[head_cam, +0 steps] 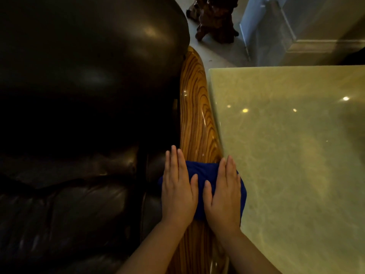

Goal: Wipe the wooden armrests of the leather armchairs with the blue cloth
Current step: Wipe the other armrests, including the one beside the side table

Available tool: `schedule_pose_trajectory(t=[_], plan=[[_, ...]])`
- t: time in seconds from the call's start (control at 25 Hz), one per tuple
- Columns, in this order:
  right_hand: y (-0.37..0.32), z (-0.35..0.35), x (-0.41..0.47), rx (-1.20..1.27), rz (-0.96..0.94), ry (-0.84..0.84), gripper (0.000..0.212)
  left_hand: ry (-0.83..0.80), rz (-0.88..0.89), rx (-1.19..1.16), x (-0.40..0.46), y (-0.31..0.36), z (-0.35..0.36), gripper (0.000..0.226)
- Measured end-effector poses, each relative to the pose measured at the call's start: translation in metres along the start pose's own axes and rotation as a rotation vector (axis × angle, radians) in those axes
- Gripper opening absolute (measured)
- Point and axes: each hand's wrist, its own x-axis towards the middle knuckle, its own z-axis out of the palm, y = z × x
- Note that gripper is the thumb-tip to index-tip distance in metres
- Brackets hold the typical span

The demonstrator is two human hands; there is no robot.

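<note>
Glossy stone tabletop [296,155], pale floor [217,54], carved wood stand [215,18].

To my right I see a pale green polished stone desk [292,155] whose glossy top carries small round reflections of lights. Beyond its far edge lies a light grey floor [215,54]. On that floor, near the top of my view, stands a dark reddish-brown gnarled wooden root carving [215,18], its knobbly feet spread on the tiles. To the right of the carving I see a clear glass panel [264,32] standing upright, and behind it a beige stepped moulding [324,44] along the base of something I cannot make out.
</note>
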Motion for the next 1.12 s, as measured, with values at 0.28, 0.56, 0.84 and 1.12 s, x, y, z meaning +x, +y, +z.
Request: schedule_pose_trajectory(t=[0.28, 0.56, 0.84, 1.12], plan=[[-0.012, -0.002, 0.069, 0.064, -0.023, -0.071, 0.06, -0.005, 0.036, 0.001, 0.068, 0.009, 0.0, 0.061], [-0.019, 0.008, 0.16, 0.239, -0.011, -0.12, 0.057, 0.033, 0.021, 0.082, 0.157, 0.019, 0.001, 0.063], [-0.026, 0.009, 0.222, 0.005, 0.142, -0.162, 0.063, 0.16, 0.116, 0.456, 0.212, 0.037, -0.012, 0.068], [-0.008, -0.011, 0.216, 0.537, 0.164, -0.267, 0.038, 0.101, 0.289, 0.2, 0.194, 0.022, -0.032, 0.033]])
